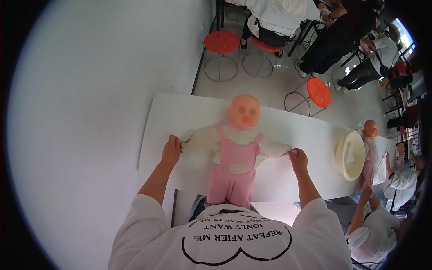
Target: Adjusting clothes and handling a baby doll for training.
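A baby doll (244,111) lies on its back on the white table (182,104), head away from me and legs toward my waist. It wears pink bib overalls (239,155) over a cream long-sleeved top (202,139). Both sleeves are stretched out sideways. My left hand (172,148) pinches the end of the sleeve on the left. On the other side, my right hand (299,158) grips the opposite sleeve's end. Dark creases show in the cloth near both cuffs. The doll's own hands are hidden.
A cream plastic basin (338,152) with white cloth (350,153) in it stands right of the doll. Beyond it, another person's hands (366,195) touch a second doll (370,128). A wall (94,101) borders my left. Red stools (222,42) and other people are across the floor.
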The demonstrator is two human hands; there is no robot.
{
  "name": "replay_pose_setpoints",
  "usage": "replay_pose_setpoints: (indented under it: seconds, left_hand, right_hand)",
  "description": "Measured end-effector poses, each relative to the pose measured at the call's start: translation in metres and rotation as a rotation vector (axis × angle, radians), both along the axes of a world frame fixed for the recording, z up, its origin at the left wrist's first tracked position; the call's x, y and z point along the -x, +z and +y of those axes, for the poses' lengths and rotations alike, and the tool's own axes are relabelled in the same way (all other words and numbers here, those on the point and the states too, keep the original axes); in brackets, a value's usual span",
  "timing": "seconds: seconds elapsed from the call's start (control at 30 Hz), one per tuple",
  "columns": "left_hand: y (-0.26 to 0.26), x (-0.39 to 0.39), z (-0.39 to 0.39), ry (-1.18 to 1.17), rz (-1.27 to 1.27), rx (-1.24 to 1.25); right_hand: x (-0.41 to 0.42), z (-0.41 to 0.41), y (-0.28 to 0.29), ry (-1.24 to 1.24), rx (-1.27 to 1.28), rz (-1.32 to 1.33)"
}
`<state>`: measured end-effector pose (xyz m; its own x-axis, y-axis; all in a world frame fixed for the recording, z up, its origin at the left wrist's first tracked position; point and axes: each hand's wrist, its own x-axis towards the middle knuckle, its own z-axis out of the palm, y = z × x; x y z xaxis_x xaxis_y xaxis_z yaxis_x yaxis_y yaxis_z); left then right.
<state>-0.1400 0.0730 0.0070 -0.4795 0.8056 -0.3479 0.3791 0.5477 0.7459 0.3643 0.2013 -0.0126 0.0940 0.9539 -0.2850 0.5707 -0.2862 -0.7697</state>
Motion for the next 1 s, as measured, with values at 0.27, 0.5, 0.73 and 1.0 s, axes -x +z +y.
replay_pose_setpoints:
  seconds: [0.27,0.5,0.73,1.0]
  left_hand:
    - [0.079,-0.040,0.004,-0.127,0.177,-0.185]
    - [0.160,-0.118,0.085,-0.649,0.345,-0.179]
    - [0.110,-0.187,0.165,-1.052,0.629,-0.070]
    - [0.083,-0.230,0.189,-1.273,0.695,0.108]
  right_hand:
    - [0.059,-0.022,0.108,0.134,-0.202,0.083]
    - [0.137,-0.047,0.143,0.643,-0.542,0.007]
    - [0.197,-0.053,0.107,0.810,-0.563,-0.152]
    - [0.225,-0.046,0.081,0.844,-0.390,-0.122]
